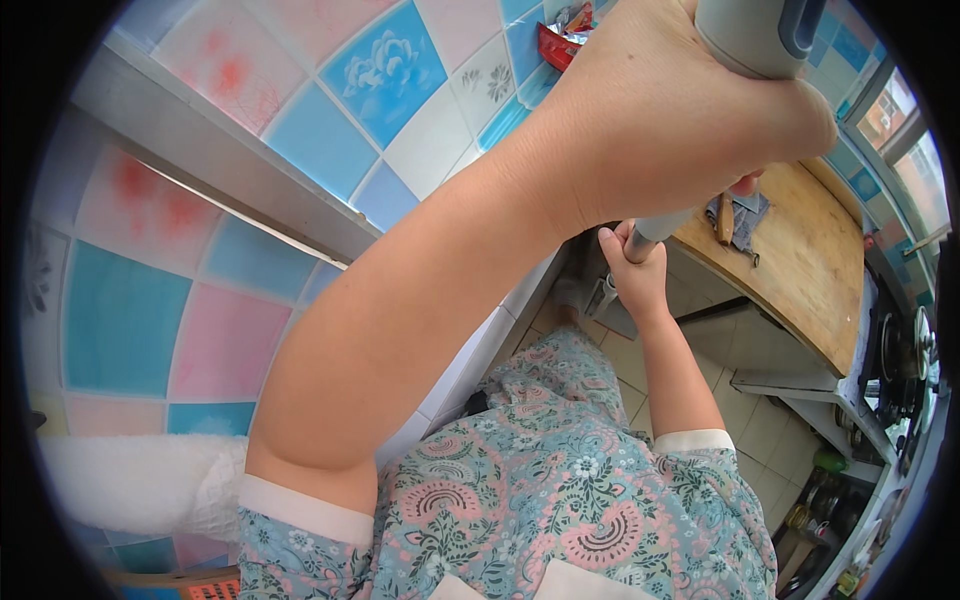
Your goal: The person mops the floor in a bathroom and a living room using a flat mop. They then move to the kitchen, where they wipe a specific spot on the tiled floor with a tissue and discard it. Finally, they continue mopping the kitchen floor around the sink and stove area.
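Note:
My left hand [670,110] is raised close in front of me, closed round the thick white and grey grip of a long-handled floor tool [755,35]. Its fingers are mostly hidden behind the wrist and palm. Lower down, my right hand [640,275] wraps round the same tool's pale, narrow pole, with the thumb up along it. The pole slants down toward the tiled floor [630,375]. A small white and grey part [602,297] shows beside my foot; whether it belongs to the tool I cannot tell. The exact kind of tool is unclear.
To the right stands a wooden worktop [800,270] with a dark cloth [752,225] and a wooden-handled utensil [724,220]. Beyond are a stove [895,345] and a loaded lower shelf [820,510]. A tiled wall [130,310] and white towel [130,485] are at left.

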Available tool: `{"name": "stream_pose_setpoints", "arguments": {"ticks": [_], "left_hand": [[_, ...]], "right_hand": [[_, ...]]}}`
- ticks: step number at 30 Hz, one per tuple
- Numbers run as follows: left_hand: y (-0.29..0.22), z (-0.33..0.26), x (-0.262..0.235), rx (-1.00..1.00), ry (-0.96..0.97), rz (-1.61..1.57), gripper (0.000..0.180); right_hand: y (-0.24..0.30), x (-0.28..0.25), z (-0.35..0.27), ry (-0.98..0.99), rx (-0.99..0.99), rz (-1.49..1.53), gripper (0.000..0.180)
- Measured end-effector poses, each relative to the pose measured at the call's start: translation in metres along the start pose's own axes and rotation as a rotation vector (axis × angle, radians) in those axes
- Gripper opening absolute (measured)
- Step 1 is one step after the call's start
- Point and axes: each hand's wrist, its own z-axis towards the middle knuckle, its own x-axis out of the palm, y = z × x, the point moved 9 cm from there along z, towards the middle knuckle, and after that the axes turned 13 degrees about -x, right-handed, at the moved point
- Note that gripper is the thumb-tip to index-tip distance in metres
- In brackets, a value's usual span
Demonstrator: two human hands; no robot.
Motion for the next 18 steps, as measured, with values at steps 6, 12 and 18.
{"name": "stream_pose_setpoints", "arguments": {"ticks": [6, 12, 18], "left_hand": [[-0.02, 0.0, -0.014, 0.17, 0.062, 0.035, 0.012], [-0.011, 0.006, -0.022, 0.125, 0.012, 0.035, 0.011], [-0.005, -0.002, -0.032, 0.171, -0.009, -0.073, 0.012]], "right_hand": [[0.013, 0.005, 0.005, 0.021, -0.047, -0.023, 0.017], [0.007, 0.009, 0.013, -0.044, -0.039, -0.017, 0.014], [0.009, 0.02, 0.011, -0.009, -0.061, -0.047, 0.012]]}}
